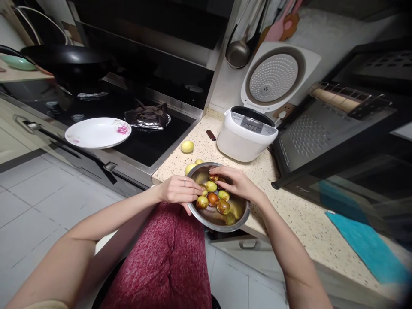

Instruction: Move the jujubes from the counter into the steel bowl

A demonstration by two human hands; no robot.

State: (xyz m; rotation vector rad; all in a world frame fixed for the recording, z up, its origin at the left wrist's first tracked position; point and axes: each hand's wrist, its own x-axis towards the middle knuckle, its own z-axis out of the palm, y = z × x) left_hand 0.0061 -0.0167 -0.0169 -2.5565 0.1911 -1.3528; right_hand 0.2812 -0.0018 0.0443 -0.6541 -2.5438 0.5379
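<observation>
A steel bowl [241,214] with several small green and red-brown fruits [212,198] sits at the front edge of the speckled counter [289,201]. My left hand [178,189] grips the bowl's left rim, fingers curled over it, a ring on one finger. My right hand [233,180] reaches into the bowl from above, its fingers bent over the fruits; whether it holds one is hidden. Loose green fruits lie on the counter beside the bowl [189,168] and one farther back [187,146].
A white rice cooker [246,135] with its lid up stands behind the bowl. To the left is a black gas hob [148,116], a white flowered plate [98,132] and a black wok [69,60]. An open dark appliance [322,128] and a teal cloth [363,244] are at right.
</observation>
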